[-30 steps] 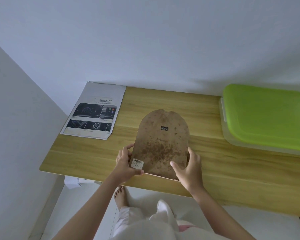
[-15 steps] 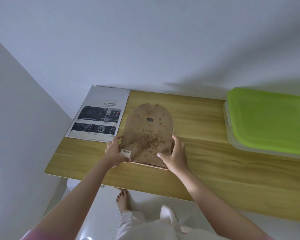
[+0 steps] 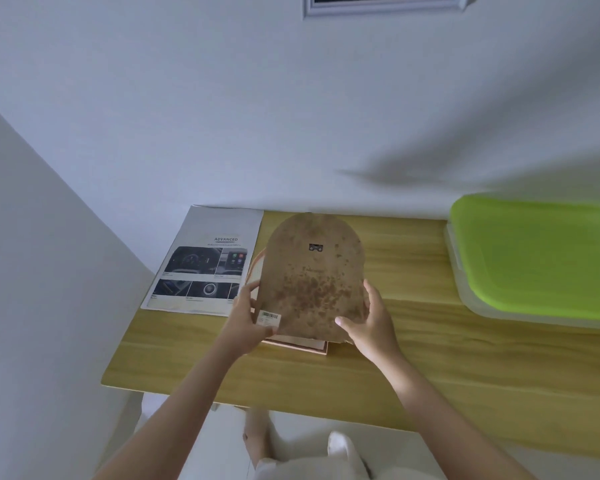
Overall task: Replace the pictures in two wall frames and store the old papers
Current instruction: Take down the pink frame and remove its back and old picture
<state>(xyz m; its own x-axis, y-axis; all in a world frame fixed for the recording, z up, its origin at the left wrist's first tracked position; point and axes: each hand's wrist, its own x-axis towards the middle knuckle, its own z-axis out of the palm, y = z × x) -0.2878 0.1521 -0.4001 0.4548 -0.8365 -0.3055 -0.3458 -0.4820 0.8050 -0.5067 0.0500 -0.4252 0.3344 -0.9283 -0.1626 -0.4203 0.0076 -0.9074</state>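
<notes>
Both hands are gripping the arched frame (image 3: 312, 282) face-down on the table (image 3: 430, 358), the left hand (image 3: 248, 320) pinching its near-left corner and the right hand (image 3: 369, 322) curling round its near-right edge, its long axis running straight away from the person.

The arched, brown-stained backing board (image 3: 312, 282) now sits farther back on the wooden table (image 3: 430, 358), its left edge overlapping the printed car brochure (image 3: 205, 261). A silver wall frame (image 3: 383, 5) newly appears at top centre.
</notes>
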